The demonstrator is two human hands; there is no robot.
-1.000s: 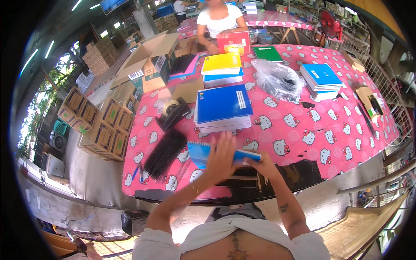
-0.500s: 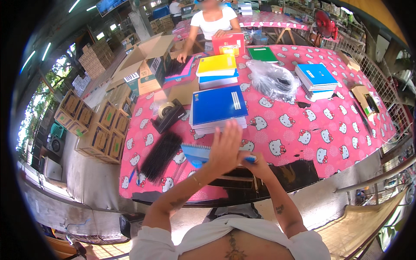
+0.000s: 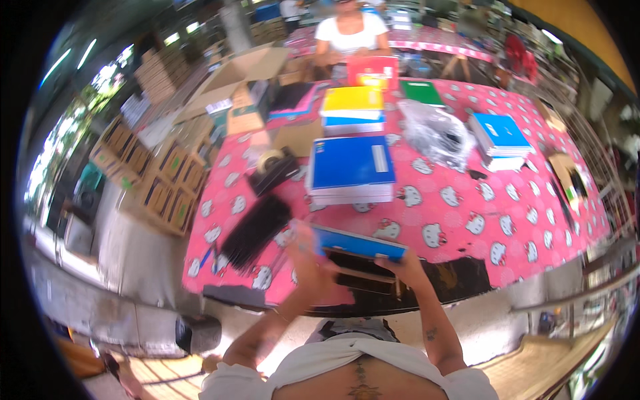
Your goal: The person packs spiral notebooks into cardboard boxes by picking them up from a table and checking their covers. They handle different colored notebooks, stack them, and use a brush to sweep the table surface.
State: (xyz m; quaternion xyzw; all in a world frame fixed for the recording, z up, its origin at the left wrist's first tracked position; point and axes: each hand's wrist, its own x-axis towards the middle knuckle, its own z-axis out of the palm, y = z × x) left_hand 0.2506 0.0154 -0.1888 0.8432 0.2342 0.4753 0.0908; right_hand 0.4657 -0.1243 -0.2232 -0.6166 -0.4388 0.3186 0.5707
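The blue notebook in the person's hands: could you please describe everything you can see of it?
The blue notebook is thin and flat with a glossy blue cover, seen nearly edge-on and a little blurred. It is held level over the near edge of the pink table, the right hand gripping its right end and the left hand at its left end.

Stationery packing workshop, notebook stacks (image 3: pixel 352 170), stacked cartons (image 3: pixel 150 173)

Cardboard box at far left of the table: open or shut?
Open. The cardboard box has its flaps spread up and outward, exposing the inside; what it contains cannot be made out.
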